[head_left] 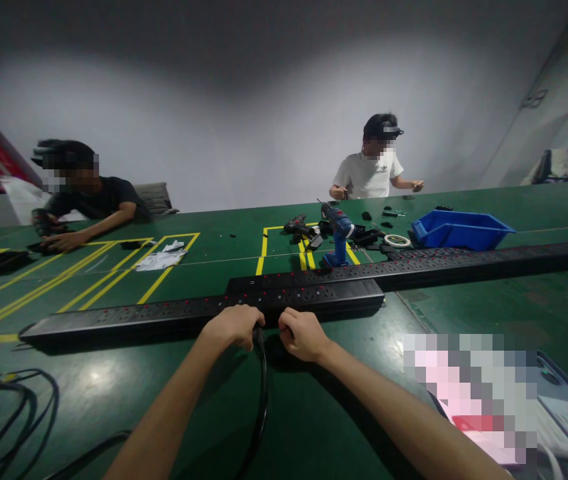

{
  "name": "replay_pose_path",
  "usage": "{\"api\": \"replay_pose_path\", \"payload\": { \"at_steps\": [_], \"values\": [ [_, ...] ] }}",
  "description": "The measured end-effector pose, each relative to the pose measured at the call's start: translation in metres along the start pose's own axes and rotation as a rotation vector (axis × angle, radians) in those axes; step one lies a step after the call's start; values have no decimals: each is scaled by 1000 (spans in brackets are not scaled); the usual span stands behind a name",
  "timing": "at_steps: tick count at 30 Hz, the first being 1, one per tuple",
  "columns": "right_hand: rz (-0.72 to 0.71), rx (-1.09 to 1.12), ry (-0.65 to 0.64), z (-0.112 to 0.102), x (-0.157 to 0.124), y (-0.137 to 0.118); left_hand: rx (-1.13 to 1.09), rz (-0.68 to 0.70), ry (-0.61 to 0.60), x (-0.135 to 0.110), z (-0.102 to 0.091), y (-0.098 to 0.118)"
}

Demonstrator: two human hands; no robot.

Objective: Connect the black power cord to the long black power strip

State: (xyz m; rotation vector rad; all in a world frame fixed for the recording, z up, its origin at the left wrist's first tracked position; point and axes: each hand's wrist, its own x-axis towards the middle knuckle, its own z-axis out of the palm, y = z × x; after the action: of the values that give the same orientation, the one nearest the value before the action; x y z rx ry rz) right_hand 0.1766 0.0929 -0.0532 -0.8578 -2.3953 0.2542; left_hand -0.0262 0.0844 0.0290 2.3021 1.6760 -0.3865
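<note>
A long black power strip (164, 313) with a row of sockets and red lights lies across the green table in front of me. My left hand (234, 325) is closed around the thick black cable (263, 387) right where it meets the strip's near edge. My right hand (301, 335) is curled shut beside it, fingers pressed against the strip's edge; what it grips is hidden. A second long black strip (464, 263) lies just behind, running off to the right.
A blue cordless drill (338, 233), a tape roll (397, 240) and small black parts sit mid-table, next to a blue bin (459, 230). Two other people work at the far side. Loose black cables (9, 407) lie at near left; a tray (564, 413) at near right.
</note>
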Motion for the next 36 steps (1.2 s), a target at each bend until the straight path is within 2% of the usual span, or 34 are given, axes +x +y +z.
{"api": "replay_pose_path", "payload": {
  "at_steps": [5, 10, 18, 22, 29, 36],
  "values": [
    [17, 13, -5, -1, 0, 0, -23, 30, 43, -6, -5, -2],
    [30, 15, -4, -1, 0, 0, -91, 122, 82, -16, -20, -6],
    [44, 29, -11, -2, 0, 0, -229, 149, 268, -23, -39, -20],
    [56, 28, -14, -3, 0, -1, -254, 156, 376, -18, -39, -22],
    [85, 3, -48, -4, 1, -3, -224, 205, 472, -2, -27, -23],
    [80, -9, -57, -3, 1, -2, -192, 201, 453, 9, -20, -26]
  ]
}}
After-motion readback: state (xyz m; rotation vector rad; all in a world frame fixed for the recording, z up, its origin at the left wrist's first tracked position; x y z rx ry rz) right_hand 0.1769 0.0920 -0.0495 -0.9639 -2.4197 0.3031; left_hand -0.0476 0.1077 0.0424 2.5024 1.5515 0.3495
